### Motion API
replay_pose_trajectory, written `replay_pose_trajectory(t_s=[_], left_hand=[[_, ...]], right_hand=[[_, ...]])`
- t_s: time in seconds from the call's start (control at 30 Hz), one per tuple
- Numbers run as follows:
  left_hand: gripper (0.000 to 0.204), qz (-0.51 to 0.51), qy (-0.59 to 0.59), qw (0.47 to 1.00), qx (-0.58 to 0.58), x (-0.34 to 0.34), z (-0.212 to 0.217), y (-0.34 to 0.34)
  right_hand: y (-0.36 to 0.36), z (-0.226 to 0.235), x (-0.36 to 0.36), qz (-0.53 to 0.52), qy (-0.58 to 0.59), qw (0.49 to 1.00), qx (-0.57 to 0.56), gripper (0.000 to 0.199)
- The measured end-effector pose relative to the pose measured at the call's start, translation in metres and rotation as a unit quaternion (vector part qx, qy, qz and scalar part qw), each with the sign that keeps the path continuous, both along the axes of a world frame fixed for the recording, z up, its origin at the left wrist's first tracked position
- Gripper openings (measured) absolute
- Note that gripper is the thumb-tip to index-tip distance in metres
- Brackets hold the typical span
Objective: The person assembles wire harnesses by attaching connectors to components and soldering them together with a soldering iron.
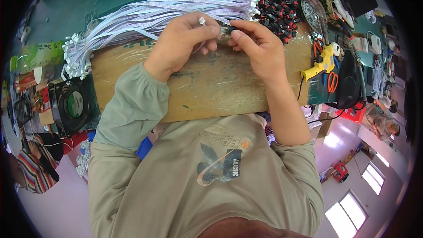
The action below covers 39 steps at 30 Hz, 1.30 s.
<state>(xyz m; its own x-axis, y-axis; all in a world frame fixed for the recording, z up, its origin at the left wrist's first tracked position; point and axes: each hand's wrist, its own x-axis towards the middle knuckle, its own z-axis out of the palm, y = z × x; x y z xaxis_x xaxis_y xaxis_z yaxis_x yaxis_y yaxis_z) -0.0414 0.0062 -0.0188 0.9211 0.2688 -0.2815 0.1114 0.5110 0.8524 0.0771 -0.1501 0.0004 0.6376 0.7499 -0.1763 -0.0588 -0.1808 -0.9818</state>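
Note:
Over the wooden board (211, 92), my left hand (176, 42) is closed on a thin white cable; its white connector (202, 21) pokes up above the fingers. Facing it, my right hand (265, 53) pinches a small black part (227, 29) between thumb and fingertips. The two hands nearly meet, and the fingers hide how the cable and the black part sit together. Just beyond lies a thick bundle of white flat cables (172, 11) with white end connectors. At its right end is a heap of small black and red parts (277, 13).
A yellow glue gun (323, 64), orange-handled scissors (333, 82) and a clear dish of small pieces (313, 9) are at the right. On the left stand a black fan (72, 105) and a green package (39, 56). Other people sit at both sides.

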Motion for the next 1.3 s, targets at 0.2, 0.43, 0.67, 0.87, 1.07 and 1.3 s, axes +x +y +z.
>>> replay_pose_trajectory(t_s=[0.2, 0.43, 0.67, 0.87, 1.07, 1.3], left_hand=[[0.010, 0.004, 0.000, 1.000, -0.006, 0.000, -0.003, 0.001], [0.009, 0.003, 0.018, 1.000, -0.007, -0.001, -0.001, 0.001], [0.008, -0.015, 0.022, 1.000, 0.005, -0.001, -0.001, 0.002], [0.007, -0.008, 0.021, 1.000, 0.004, -0.001, -0.004, 0.001], [0.008, -0.018, 0.026, 0.999, 0.021, 0.002, -0.002, 0.001], [0.011, 0.053, 0.019, 0.998, 0.004, 0.000, -0.010, -0.005]], right_hand=[[-0.001, -0.003, 0.000, 0.002, -0.037, 0.999, 0.005, 0.022], [0.000, 0.003, 0.011, 0.075, -0.275, 0.958, -0.014, 0.022], [0.004, 0.006, 0.014, 0.099, -0.339, 0.936, 0.004, 0.021], [0.005, 0.005, 0.013, 0.112, -0.337, 0.935, 0.013, 0.021], [0.002, 0.005, 0.013, 0.104, -0.328, 0.939, 0.017, 0.022], [-0.047, 0.024, 0.021, 0.020, -0.266, 0.963, -0.030, 0.032]])
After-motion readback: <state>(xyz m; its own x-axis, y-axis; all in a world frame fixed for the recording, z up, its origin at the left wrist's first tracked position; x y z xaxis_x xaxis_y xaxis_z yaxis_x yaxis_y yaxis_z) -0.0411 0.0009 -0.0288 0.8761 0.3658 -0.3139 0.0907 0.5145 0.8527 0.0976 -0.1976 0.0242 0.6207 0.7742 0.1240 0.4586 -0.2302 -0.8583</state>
